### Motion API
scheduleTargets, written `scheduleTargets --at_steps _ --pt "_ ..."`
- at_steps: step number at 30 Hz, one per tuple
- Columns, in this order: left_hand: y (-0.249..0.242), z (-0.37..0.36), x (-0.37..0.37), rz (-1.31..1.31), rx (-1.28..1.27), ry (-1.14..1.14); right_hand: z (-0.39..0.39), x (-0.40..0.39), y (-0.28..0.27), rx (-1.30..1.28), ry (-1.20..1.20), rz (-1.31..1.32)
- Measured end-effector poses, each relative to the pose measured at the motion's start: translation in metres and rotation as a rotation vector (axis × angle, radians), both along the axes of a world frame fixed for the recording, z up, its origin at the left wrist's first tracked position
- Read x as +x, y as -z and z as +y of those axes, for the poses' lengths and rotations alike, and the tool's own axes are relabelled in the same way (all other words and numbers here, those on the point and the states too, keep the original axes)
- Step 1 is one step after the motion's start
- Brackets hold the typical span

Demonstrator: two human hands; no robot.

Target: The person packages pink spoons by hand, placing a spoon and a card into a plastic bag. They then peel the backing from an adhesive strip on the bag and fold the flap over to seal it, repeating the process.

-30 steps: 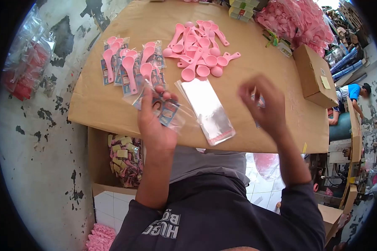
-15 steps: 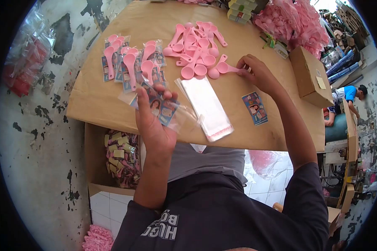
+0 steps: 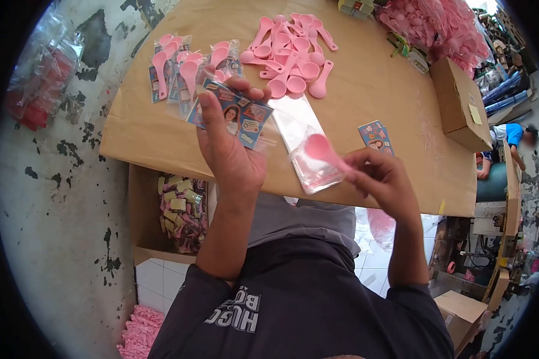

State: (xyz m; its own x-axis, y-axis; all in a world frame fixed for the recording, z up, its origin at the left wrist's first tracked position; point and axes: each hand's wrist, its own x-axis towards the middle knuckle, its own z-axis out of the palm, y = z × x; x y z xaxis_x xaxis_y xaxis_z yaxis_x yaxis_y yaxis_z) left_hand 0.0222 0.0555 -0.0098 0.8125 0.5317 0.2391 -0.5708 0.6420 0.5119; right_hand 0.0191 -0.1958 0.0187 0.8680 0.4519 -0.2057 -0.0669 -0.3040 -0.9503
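My left hand (image 3: 230, 140) holds a clear plastic bag with a blue printed card (image 3: 236, 115) in it, above the table's near left part. Pinched by its handle, a pink spoon (image 3: 321, 148) is in my right hand (image 3: 382, 179), its bowl toward the left. Beneath the spoon lies a stack of clear bags (image 3: 302, 128). Beyond the stack is a heap of loose pink spoons (image 3: 290, 57). Several bagged cards with spoons (image 3: 188, 75) lie behind my left hand. More blue cards (image 3: 375, 136) rest just beyond my right hand.
A cardboard box (image 3: 459, 105) stands at the table's right edge, near a big pile of bagged pink spoons (image 3: 431, 27). Under the table at left, an open box holds packed items (image 3: 181, 212). A person (image 3: 509, 134) is at the far right.
My right hand has drawn a pink spoon from the heap's edge toward me, over the bag stack. My left hand has moved slightly right with the bagged card. The view has shifted a little.
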Motion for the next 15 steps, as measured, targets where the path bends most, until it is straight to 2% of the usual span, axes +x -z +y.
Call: scheduleTargets --at_steps 2,6,10,11,13,14,15 --pt "0.001 -0.006 0.000 -0.005 0.058 0.048 0.011 -0.011 0.004 0.108 -0.015 0.090" --pt "0.006 -0.028 -0.004 0.044 0.120 0.189 0.033 -0.012 0.015 0.273 0.028 0.008" --pt "0.003 -0.043 -0.008 0.126 -0.017 0.229 0.038 -0.019 0.017 0.513 0.063 0.087" --pt "0.003 -0.044 -0.009 0.128 -0.020 0.227 0.037 -0.020 0.017 0.510 0.062 0.090" --pt "0.003 -0.046 -0.011 0.198 -0.182 0.431 0.038 -0.023 0.015 0.522 0.104 0.102" --pt "0.004 -0.047 -0.012 0.196 -0.182 0.428 0.040 -0.024 0.017 0.521 0.101 0.103" --pt "0.005 -0.050 -0.013 0.173 -0.216 0.492 0.043 -0.024 0.020 0.474 0.162 0.014"
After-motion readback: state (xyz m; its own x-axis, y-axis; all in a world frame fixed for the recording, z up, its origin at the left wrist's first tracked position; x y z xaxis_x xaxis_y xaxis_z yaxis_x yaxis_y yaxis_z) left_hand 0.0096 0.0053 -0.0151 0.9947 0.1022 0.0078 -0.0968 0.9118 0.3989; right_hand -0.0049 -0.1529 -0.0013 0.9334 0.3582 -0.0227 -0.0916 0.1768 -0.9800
